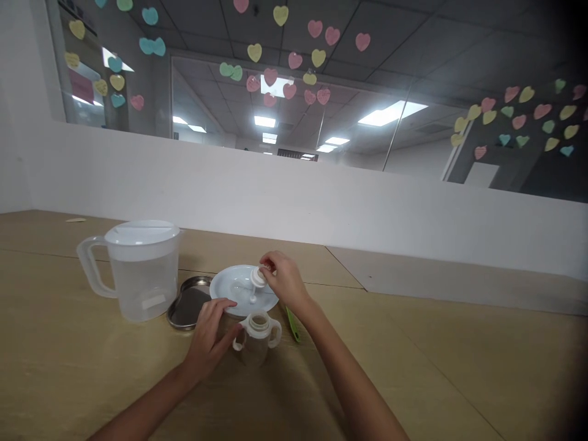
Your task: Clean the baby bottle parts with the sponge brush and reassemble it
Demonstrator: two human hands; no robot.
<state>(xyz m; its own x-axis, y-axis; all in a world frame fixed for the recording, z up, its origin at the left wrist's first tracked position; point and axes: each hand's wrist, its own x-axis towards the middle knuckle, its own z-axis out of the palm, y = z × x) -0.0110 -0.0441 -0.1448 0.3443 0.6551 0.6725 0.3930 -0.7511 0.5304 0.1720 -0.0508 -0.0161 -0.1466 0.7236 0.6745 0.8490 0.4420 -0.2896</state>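
Note:
My right hand pinches a white bottle cap over a pale bowl. A short stem with a small rounded end hangs from the cap's underside. Below the bowl stands a clear baby bottle, upright and uncapped, with a handle on each side. My left hand is beside it with fingers stretched out and thumb apart. The thumb tip reaches the bottle's left handle, and the fingertips are at the bowl's near edge; whether they touch it I cannot tell.
A lidded clear plastic pitcher stands at the left. Between it and the bowl lies a shallow metal tray. A green handle pokes out under my right wrist. Behind the table rises a white wall with windows above.

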